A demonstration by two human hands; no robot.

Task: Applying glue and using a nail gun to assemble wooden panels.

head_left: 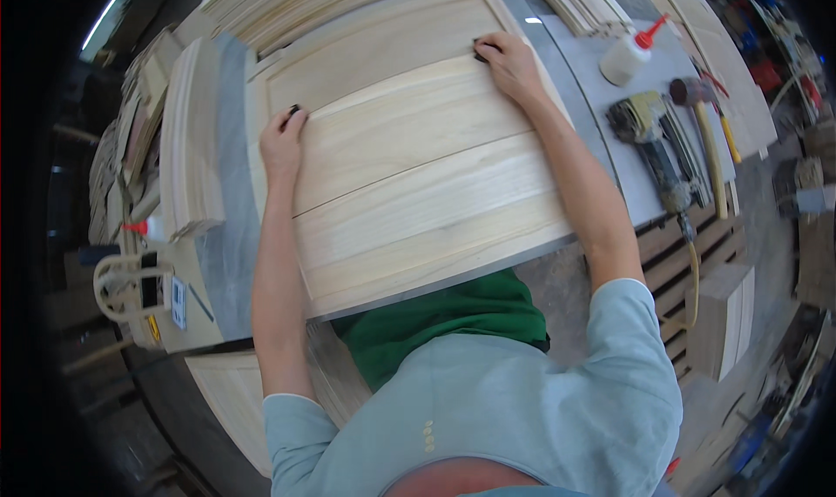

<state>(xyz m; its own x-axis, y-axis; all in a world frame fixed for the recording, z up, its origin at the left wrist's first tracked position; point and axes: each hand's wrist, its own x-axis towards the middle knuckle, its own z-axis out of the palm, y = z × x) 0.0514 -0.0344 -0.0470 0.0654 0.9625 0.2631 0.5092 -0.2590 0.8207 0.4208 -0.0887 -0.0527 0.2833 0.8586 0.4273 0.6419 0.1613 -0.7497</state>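
Note:
A pale wooden panel [418, 175] lies on the bench in front of me. A thin seam crosses its middle. Beyond its far edge lies a recessed, framed section of wood [383, 53]. My left hand [282, 144] is closed at the panel's far left corner, with a small black piece [295, 110] showing at its fingertips. At the far right corner my right hand [512, 66] is closed on another small black piece [479, 51]. The fingers hide most of both pieces, and I cannot tell their kind.
Stacked wooden strips [296, 5] lie at the back, and more mouldings [190, 140] at the left. To the right are a white glue bottle [624, 59] with a red nozzle, a nail gun [655, 149] with a hose, and a mallet [710, 149]. A stack of boards [718, 319] stands lower right.

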